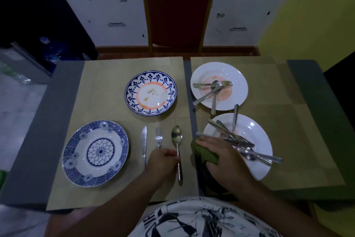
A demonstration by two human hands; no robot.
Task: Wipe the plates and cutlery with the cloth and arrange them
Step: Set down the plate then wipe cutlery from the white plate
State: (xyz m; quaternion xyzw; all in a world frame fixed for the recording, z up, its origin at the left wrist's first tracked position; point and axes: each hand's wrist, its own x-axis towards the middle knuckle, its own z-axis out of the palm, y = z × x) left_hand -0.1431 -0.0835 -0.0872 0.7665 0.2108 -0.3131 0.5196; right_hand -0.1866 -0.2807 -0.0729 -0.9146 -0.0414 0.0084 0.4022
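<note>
While the left hand is pinching the steel spoon to line it up right of the fork, the right hand is clutching the bunched green cloth, seemingly reaching for dirty cutlery.

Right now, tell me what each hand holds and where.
Left hand pinches the spoon at mid-handle. Right hand clutches the bunched green cloth.

Near plate: white, blue patterned rim, blue flower medallion. Far plate: white, navy floral border, orange ring. Two right plates: plain white, pinkish smears. Cloth: green. Mats: tan. Surface: grey. Chair: dark red, gold frame
</note>
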